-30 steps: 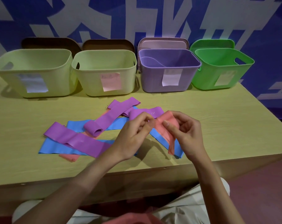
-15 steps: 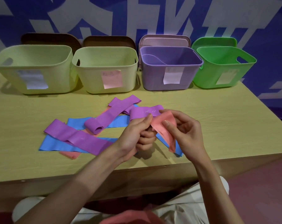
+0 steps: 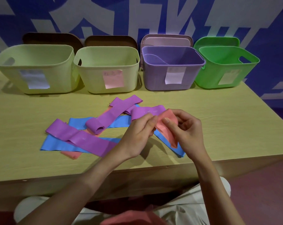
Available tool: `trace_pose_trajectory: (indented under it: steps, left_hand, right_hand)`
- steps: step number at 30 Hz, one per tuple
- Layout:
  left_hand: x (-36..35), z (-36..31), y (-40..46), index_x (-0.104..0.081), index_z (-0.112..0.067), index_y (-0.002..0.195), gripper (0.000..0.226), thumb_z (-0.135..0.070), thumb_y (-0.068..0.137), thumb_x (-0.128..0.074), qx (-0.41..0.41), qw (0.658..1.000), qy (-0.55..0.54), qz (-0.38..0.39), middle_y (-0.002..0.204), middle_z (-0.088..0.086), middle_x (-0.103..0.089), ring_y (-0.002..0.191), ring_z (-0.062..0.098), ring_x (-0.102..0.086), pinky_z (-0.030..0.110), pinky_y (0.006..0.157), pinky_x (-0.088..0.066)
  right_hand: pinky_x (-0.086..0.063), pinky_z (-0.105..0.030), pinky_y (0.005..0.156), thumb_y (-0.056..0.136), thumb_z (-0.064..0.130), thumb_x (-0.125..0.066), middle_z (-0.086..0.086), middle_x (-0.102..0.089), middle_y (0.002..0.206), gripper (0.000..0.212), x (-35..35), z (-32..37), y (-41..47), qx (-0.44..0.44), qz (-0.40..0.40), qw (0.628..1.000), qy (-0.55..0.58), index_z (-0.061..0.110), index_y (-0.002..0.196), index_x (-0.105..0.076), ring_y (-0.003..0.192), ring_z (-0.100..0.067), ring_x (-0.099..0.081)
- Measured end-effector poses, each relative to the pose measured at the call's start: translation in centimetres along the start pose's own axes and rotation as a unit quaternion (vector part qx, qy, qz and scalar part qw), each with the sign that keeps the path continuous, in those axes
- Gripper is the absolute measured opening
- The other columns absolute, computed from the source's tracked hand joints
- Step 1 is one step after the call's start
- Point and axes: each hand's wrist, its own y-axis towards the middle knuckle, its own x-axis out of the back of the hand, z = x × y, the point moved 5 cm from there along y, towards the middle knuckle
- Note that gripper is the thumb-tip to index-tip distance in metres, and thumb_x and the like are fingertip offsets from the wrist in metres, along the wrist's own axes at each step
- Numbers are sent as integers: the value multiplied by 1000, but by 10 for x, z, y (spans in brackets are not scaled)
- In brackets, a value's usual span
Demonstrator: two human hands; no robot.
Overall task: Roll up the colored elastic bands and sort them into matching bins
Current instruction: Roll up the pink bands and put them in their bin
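Observation:
A pink elastic band [image 3: 167, 127] is held above the table between both hands. My left hand [image 3: 137, 133] pinches its upper left edge, and my right hand [image 3: 186, 129] holds it with thumb and fingers curled round its right side. The band's lower end hangs down over a blue band [image 3: 178, 150]. Purple bands [image 3: 82, 138] and blue bands [image 3: 56, 144] lie spread on the table to the left, with another pink band [image 3: 72, 155] partly under them. Four bins stand at the back: two pale yellow-green ones [image 3: 35, 69] [image 3: 106, 69], a purple one [image 3: 171, 67] and a green one [image 3: 226, 67].
The wooden table [image 3: 226, 120] has its front edge close to my knees. Each bin has a paper label on its front, and lids lean behind them against a blue and white wall. A strip of something lies inside the purple bin.
My left hand has shifted its fingers on the pink band's top edge, and both hands have turned the band slightly. The bands on the table have not moved.

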Motion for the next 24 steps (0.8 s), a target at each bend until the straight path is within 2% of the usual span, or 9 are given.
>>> trace_pose_trajectory:
  steps: [3,6,10,12,14,16,18,21,24]
  left_hand:
    - [0,3,1,-37,-15,72,31,-25,102,-34,21,999,-20,-12,52,-13,-31,43,1,-27,10,43,-23]
    - [1,4,1,-33,-14,71,33,-25,102,-31,61,994,-89,-26,49,-13,-26,40,0,-21,12,38,-20]
    - [-1,4,-3,-30,-15,67,36,-34,97,-37,136,954,-265,33,50,-8,-21,39,3,-14,11,39,-14]
    - [-4,0,-7,-32,-16,65,36,-37,94,-39,165,927,-327,82,51,-8,-19,42,4,-11,13,39,-10]
    - [-6,-2,-7,-38,-19,59,39,-40,91,-40,194,908,-353,117,51,-9,-19,44,6,-7,15,38,-9]
    - [-7,-3,-7,-42,-22,51,44,-44,89,-42,214,905,-343,133,49,-9,-18,44,7,-6,15,38,-9]
    - [-6,-2,-4,-39,-20,51,47,-48,89,-41,208,923,-296,128,48,-8,-17,43,7,-7,16,39,-8]
    - [2,0,2,-40,-13,61,48,-45,96,-36,148,974,-156,78,49,-4,-21,41,8,-14,16,41,-11]
    - [10,-2,4,-47,-4,75,44,-41,96,-37,73,995,-67,25,53,-3,-29,41,4,-21,16,39,-19]
  right_hand:
    - [-49,-17,65,79,23,-71,5,-73,82,25,-4,0,-3,-3,21,1000,14,12,101,-67,75,-7,-65]
    - [-48,-17,65,80,17,-69,2,-73,82,26,-1,0,-5,3,18,1000,18,17,106,-67,75,-8,-64]
    - [-34,-30,52,78,23,-74,-19,-55,63,31,1,0,-2,38,27,998,-29,30,107,-68,59,-17,-43]
    - [-37,-23,54,79,17,-74,-16,-61,68,35,0,5,-1,53,42,998,-11,18,113,-67,62,-11,-49]
    - [-44,-13,64,80,4,-69,-3,-72,87,34,-1,8,1,53,56,997,15,5,113,-64,73,-2,-60]
    - [-44,-10,63,79,2,-66,9,-72,84,28,-1,7,2,44,56,997,21,8,106,-64,71,3,-60]
    - [-42,-9,59,79,1,-66,14,-70,74,24,-1,6,3,38,51,998,23,10,101,-63,65,4,-58]
    - [-46,-12,61,80,2,-68,12,-71,76,21,0,4,1,26,44,999,16,10,99,-65,68,2,-61]
    - [-48,-14,63,78,8,-72,10,-72,78,19,1,3,1,19,36,999,5,12,95,-67,71,-2,-63]
